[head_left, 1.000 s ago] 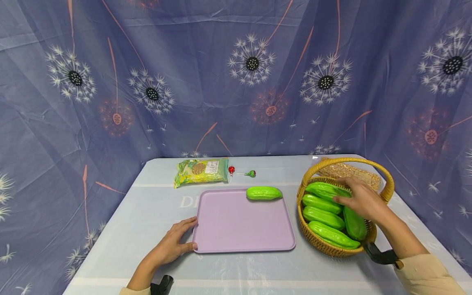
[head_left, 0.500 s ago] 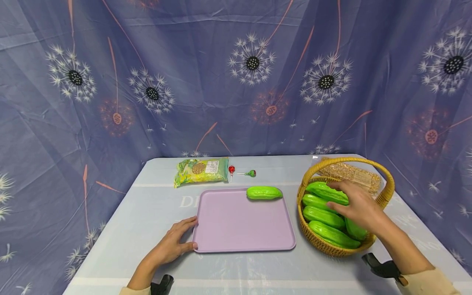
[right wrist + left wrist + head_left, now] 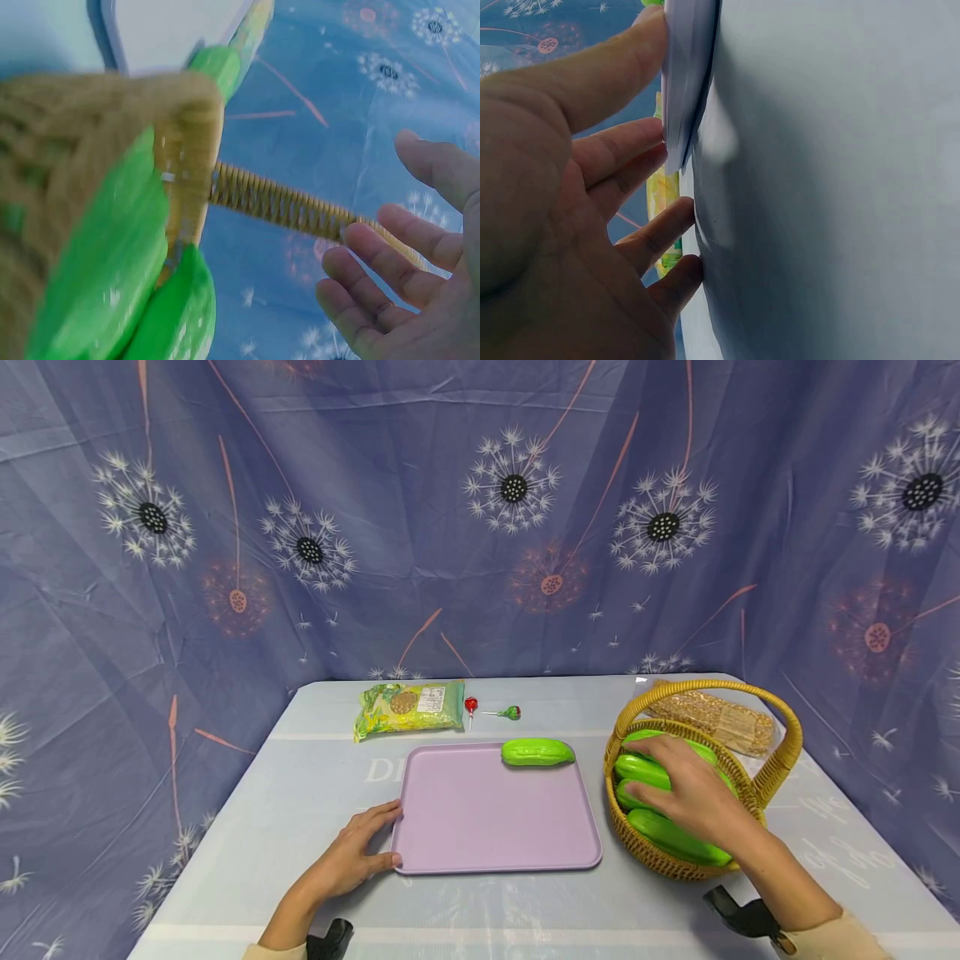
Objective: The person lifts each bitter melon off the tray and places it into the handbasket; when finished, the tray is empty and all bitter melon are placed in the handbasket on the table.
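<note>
My left hand [image 3: 352, 857] touches the left rim of the purple tray [image 3: 487, 822], its thumb and fingers extended, as the left wrist view confirms. One glossy green cucumber-like vegetable [image 3: 537, 752] lies at the tray's back right corner. To the right stands a wicker basket [image 3: 660, 862] with several more such green vegetables [image 3: 667, 837] inside. Over the basket hovers my right hand [image 3: 693, 793], fingers spread and holding nothing; it hides part of the vegetables. In the right wrist view the hand [image 3: 420, 255] is apart from the green vegetables [image 3: 105, 262].
A yellow-green bag of grain [image 3: 408, 708] lies behind the tray. Beside it are a red lollipop [image 3: 471, 704] and a green one [image 3: 512, 712]. Behind the basket is a clear bag of yellowish grains [image 3: 712, 714]. The basket's tall handle [image 3: 783, 760] arches upward.
My right hand has moved left and toward me over the basket, from the far right vegetables to the middle ones. My left hand and the tray have stayed put.
</note>
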### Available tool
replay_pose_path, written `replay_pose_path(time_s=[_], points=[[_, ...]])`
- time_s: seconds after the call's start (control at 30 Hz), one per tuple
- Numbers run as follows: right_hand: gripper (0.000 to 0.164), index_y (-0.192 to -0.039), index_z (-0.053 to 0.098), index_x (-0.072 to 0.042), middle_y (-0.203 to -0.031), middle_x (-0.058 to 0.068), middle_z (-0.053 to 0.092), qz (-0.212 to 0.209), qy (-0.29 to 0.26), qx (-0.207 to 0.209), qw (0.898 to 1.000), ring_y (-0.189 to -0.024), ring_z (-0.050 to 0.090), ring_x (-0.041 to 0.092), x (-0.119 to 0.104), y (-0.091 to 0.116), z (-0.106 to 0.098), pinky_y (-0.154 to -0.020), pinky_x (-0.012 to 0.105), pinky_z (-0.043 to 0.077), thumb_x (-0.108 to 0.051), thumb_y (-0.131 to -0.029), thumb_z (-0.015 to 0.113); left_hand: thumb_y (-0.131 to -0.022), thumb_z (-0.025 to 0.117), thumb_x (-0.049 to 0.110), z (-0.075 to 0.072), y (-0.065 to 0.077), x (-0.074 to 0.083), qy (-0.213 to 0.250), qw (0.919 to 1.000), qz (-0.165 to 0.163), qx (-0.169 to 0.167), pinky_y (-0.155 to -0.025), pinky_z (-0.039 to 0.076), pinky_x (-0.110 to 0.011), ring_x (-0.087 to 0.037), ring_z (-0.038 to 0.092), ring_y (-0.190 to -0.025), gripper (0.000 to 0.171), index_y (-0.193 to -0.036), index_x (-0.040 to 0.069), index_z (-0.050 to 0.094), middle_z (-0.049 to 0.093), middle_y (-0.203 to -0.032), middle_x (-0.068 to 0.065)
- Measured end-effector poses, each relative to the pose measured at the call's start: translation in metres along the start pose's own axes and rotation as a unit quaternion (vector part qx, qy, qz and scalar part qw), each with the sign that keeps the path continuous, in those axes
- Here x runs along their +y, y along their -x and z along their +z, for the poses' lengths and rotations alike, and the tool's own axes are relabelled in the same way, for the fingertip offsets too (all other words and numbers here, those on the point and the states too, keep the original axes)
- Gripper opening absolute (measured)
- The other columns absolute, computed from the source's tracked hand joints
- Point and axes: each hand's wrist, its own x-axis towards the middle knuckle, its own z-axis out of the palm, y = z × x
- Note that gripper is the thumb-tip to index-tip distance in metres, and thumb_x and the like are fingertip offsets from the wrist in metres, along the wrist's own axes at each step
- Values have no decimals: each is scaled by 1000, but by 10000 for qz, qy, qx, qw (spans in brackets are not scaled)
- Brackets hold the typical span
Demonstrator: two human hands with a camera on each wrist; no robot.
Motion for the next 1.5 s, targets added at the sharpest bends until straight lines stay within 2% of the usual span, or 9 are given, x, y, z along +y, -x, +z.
replay_pose_path(time_s=[0.2,0.57,0.73,0.87,1.1,1.5], points=[[47,-116,61,-8,-110,6,64,-151,-68,71,9998,-103,58,25,-13,-6,17,-82,46,49,-20,-74,80,-78,74,35,1,0,0,-53,9999,84,71,-104,31,-61,-38,39,-132,67,-133,5,52,45,-146,-9],[50,-121,59,-11,-116,5,61,102,-340,-317,9989,-108,55,23,-35,-21,42,-85,44,48,-28,-77,77,-78,73,36,1,0,-1,-82,9999,70,78,-104,32,-60,-37,40,-131,67,-133,5,52,45,-146,-7],[52,-122,59,-11,-117,6,60,204,-437,-418,9980,-111,55,26,-43,-29,54,-89,47,48,-29,-77,77,-78,73,37,1,0,-1,-56,9999,70,56,-104,31,-61,-37,39,-132,67,-133,6,52,45,-146,-7],[53,-122,60,-11,-117,6,61,232,-475,-415,9977,-108,55,25,-48,-36,65,-87,45,48,-29,-76,78,-78,73,37,1,0,-1,-26,10000,35,19,-104,31,-61,-37,39,-132,67,-134,6,51,44,-146,-7],[54,-124,58,-11,-118,7,60,359,-548,-454,9968,-106,53,25,-48,-45,84,-87,41,46,-30,-77,77,-78,73,37,1,-1,-2,26,10000,-63,-39,-105,29,-62,-38,37,-133,68,-134,6,51,43,-147,-7],[58,-127,56,-9,-124,12,58,886,-768,-530,9917,-111,51,30,-42,-62,111,-92,46,46,-32,-78,76,-77,73,36,2,-1,-2,-11,10000,-14,6,-104,30,-62,-38,39,-132,68,-134,5,51,44,-146,-8]])
